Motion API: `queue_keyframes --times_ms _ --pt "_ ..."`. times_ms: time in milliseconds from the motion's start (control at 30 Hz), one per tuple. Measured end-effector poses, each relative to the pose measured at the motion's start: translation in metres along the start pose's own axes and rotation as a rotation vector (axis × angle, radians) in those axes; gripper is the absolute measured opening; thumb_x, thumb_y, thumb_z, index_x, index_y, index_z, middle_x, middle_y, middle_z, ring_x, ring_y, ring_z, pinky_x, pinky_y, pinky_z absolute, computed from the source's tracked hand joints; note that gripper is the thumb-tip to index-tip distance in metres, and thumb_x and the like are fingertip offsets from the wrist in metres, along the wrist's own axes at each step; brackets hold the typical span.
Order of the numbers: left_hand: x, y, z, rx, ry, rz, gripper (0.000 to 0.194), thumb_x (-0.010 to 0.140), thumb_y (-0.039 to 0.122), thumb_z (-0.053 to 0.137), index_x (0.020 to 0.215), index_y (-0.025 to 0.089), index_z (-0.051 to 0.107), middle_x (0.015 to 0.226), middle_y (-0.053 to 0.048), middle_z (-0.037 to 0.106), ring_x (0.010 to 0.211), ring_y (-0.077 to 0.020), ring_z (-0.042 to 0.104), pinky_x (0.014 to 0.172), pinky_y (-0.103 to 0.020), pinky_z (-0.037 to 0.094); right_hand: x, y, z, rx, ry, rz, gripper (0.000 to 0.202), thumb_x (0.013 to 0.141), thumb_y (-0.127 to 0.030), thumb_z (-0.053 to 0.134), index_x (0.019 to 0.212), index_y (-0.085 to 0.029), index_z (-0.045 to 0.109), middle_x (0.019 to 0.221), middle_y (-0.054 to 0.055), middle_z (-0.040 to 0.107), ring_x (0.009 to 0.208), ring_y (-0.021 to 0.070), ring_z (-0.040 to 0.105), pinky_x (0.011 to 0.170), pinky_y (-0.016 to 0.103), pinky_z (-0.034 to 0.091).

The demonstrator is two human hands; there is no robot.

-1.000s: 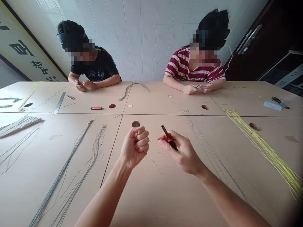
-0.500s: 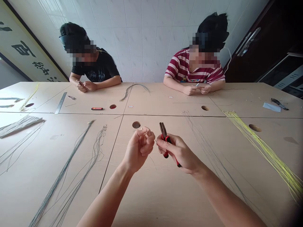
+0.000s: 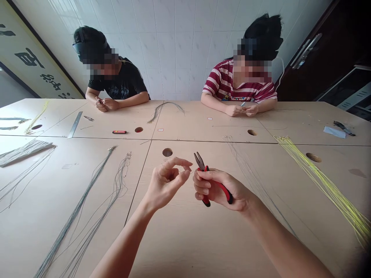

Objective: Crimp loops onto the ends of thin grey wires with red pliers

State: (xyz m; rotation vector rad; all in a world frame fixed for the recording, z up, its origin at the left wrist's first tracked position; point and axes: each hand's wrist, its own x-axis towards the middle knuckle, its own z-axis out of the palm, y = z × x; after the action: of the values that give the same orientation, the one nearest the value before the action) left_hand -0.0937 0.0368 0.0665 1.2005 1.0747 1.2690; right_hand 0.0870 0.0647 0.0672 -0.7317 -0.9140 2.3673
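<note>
In the lower middle of the frame, the person's right hand is wrapped around the red handles of a pair of pliers, whose dark tips point up and slightly left and stand a little parted. Just left of it, the left hand has thumb and forefinger drawn together in a pinch, with the other fingers loosely curled. What they pinch is too small to make out; a very fine wire or fitting is likely, but the frame does not settle it. The 2 hands sit close together above the bare tabletop, not touching it.

The step in hand looks like lining up a small piece between the pinching fingers and the plier tips. The next move would call for bringing the tips precisely onto whatever the left fingers hold, and steadying both hands.

At lower left lie long grey wire bundles; along the right edge runs a bunch of yellow wires. At the top of the frame, 2 other people sit across the table with their hands busy at their own small work. A metal ruler lies at upper left.
</note>
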Motion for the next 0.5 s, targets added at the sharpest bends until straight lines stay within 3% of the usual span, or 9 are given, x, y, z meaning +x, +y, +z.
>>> queue_keyframes --times_ms 200,500 --pt "0.000 -0.006 0.000 0.155 -0.059 0.135 0.004 0.079 0.017 0.072 0.078 0.020 0.073 0.062 0.000 0.054 0.048 -0.0066 0.025 0.046 -0.026 0.020 0.001 0.001 -0.002 0.037 -0.023 0.018 0.029 0.086 -0.030 0.064 0.065 -0.018 0.049 0.061 -0.006 0.034 0.058 0.0093 0.032 0.063 0.028 0.037" --pt "0.002 -0.011 -0.001 0.268 -0.084 0.156 0.016 0.087 0.032 0.065 0.074 0.022 0.064 0.055 0.004 0.042 0.048 -0.0085 0.029 0.046 -0.027 0.020 -0.001 0.004 -0.002 0.110 -0.045 0.048 0.025 0.091 -0.028 0.058 0.069 -0.017 0.052 0.062 -0.006 0.033 0.059 0.0083 0.033 0.064 0.026 0.038"
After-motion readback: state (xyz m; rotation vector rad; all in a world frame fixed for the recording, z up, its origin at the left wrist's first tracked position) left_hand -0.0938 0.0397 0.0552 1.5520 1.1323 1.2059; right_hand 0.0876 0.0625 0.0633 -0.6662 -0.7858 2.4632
